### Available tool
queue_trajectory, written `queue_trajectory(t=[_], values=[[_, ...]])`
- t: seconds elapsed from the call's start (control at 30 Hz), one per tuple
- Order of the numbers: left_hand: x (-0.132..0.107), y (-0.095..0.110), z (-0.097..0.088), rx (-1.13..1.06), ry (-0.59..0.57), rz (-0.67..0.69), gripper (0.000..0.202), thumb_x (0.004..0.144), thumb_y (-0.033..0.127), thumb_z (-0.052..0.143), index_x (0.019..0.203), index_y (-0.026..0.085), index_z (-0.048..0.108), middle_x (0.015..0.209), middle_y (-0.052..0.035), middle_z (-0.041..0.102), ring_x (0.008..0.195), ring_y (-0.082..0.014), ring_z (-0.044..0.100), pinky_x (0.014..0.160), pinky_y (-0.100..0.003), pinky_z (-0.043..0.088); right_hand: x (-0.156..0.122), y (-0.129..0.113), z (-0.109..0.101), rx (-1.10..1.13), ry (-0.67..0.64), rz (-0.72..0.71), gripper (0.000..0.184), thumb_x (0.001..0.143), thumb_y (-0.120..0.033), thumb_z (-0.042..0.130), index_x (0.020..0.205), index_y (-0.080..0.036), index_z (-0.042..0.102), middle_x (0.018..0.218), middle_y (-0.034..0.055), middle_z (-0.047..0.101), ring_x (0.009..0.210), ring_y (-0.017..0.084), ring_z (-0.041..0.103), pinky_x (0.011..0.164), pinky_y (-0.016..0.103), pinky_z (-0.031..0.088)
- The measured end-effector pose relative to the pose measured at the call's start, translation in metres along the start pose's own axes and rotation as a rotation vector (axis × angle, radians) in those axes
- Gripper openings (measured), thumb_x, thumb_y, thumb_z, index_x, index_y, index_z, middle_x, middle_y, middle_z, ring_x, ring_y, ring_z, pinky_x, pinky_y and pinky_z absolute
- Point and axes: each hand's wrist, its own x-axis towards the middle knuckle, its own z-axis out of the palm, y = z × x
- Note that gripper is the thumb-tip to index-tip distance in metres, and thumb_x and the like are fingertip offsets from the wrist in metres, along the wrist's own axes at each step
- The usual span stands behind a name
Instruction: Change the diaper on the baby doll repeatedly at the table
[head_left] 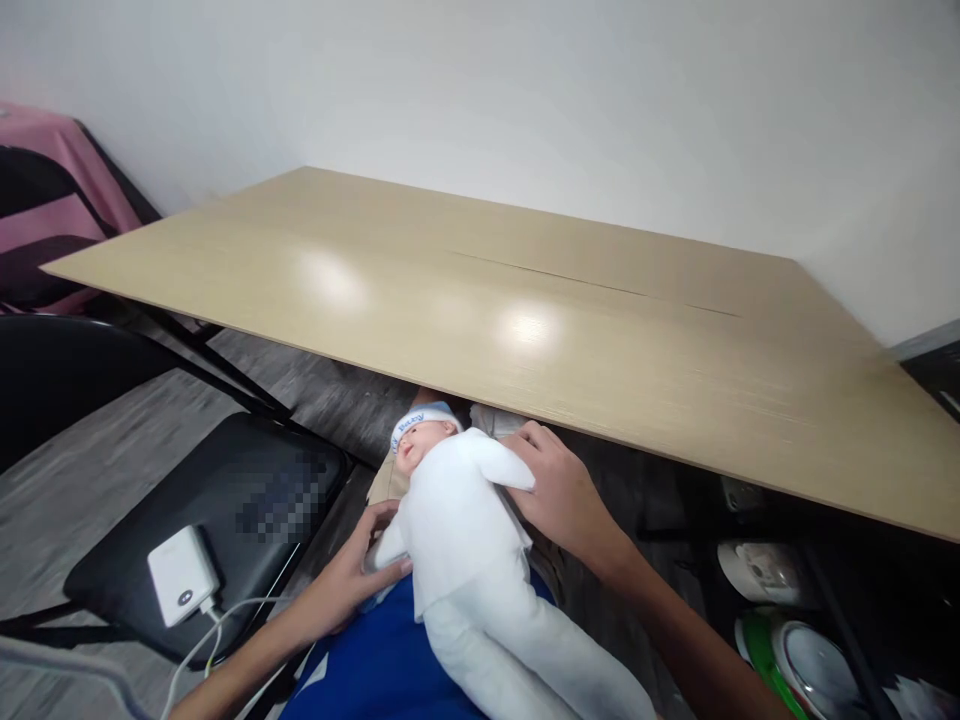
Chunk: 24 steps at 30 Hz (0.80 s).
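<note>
A baby doll (461, 540) in a white suit and a blue-and-white headband lies on my lap, head toward the table edge. My left hand (352, 575) cups the doll's side and arm, fingers curled round it. On the other side, my right hand (562, 495) presses on the doll's arm and shoulder, fingers bent over the white sleeve. Blue cloth (375, 665) on my lap lies under the doll.
A pale wooden table (525, 300) stretches in front, its near edge above the doll's head. A black chair (225, 520) at left carries a white charger (182, 575) with a cable. Bowls and plates (787, 620) sit on the floor at right. Pink fabric (52, 200) is far left.
</note>
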Motion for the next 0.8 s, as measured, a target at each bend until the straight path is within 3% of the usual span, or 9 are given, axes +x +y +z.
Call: queue_trajectory(t=[0.07, 0.17, 0.3, 0.37, 0.5, 0.6, 0.8], values=[[-0.001, -0.001, -0.001, -0.009, -0.062, -0.033, 0.073, 0.094, 0.057, 0.077, 0.156, 0.032, 0.048, 0.155, -0.0101, 0.067, 0.146, -0.0385, 0.065, 0.124, -0.057, 0.054, -0.007, -0.01, -0.011, 0.046, 0.051, -0.014, 0.029, 0.096, -0.011, 0.061, 0.115, -0.029, 0.073, 0.12, 0.0068, 0.071, 0.113, 0.025, 0.07, 0.091, 0.034, 0.057], [-0.001, 0.015, -0.004, 0.008, -0.056, 0.011, 0.067, 0.09, 0.052, 0.079, 0.149, 0.027, 0.058, 0.144, -0.011, 0.074, 0.139, -0.0404, 0.069, 0.119, -0.056, 0.057, -0.028, -0.015, -0.037, 0.061, 0.122, -0.015, 0.029, 0.095, -0.018, 0.063, 0.119, -0.031, 0.074, 0.121, 0.0073, 0.073, 0.106, 0.026, 0.075, 0.088, 0.036, 0.06], [0.007, 0.06, -0.023, 0.046, -0.113, 0.143, 0.051, 0.093, 0.044, 0.076, 0.141, 0.03, 0.067, 0.14, -0.0068, 0.077, 0.13, -0.0371, 0.074, 0.111, -0.048, 0.062, -0.067, -0.003, -0.076, 0.0, 0.248, 0.075, 0.035, 0.092, -0.031, 0.068, 0.126, -0.039, 0.075, 0.129, 0.0055, 0.079, 0.109, 0.035, 0.08, 0.089, 0.046, 0.065], [0.021, 0.086, -0.036, 0.11, -0.093, 0.219, 0.046, 0.094, 0.045, 0.077, 0.137, 0.031, 0.069, 0.135, -0.0057, 0.079, 0.121, -0.0345, 0.077, 0.101, -0.042, 0.064, -0.082, 0.009, -0.089, -0.018, 0.283, 0.179, 0.036, 0.091, -0.04, 0.07, 0.127, -0.044, 0.074, 0.116, 0.0027, 0.084, 0.097, 0.039, 0.082, 0.08, 0.051, 0.066], [0.074, 0.14, -0.053, 0.235, -0.029, 0.43, 0.044, 0.091, 0.048, 0.082, 0.126, 0.024, 0.072, 0.119, -0.0063, 0.083, 0.105, -0.0295, 0.08, 0.087, -0.035, 0.06, -0.081, 0.037, -0.104, -0.086, 0.343, 0.37, 0.034, 0.091, -0.056, 0.069, 0.121, -0.041, 0.074, 0.098, 0.006, 0.085, 0.082, 0.042, 0.08, 0.068, 0.052, 0.06], [0.132, 0.172, -0.061, 0.317, -0.019, 0.531, 0.054, 0.088, 0.049, 0.082, 0.133, 0.021, 0.071, 0.125, -0.0073, 0.083, 0.112, -0.0307, 0.078, 0.09, -0.035, 0.057, -0.06, 0.064, -0.11, -0.171, 0.378, 0.475, 0.039, 0.09, -0.063, 0.067, 0.113, -0.033, 0.073, 0.096, 0.0132, 0.083, 0.087, 0.046, 0.079, 0.069, 0.053, 0.057], [0.238, 0.205, -0.083, 0.57, -0.101, 0.59, 0.054, 0.085, 0.05, 0.073, 0.126, 0.016, 0.071, 0.12, -0.0084, 0.081, 0.105, -0.0294, 0.076, 0.084, -0.032, 0.052, -0.014, 0.117, -0.116, -0.215, 0.378, 0.51, 0.051, 0.094, -0.074, 0.061, 0.118, -0.031, 0.074, 0.113, 0.0176, 0.084, 0.104, 0.05, 0.076, 0.08, 0.056, 0.055]])
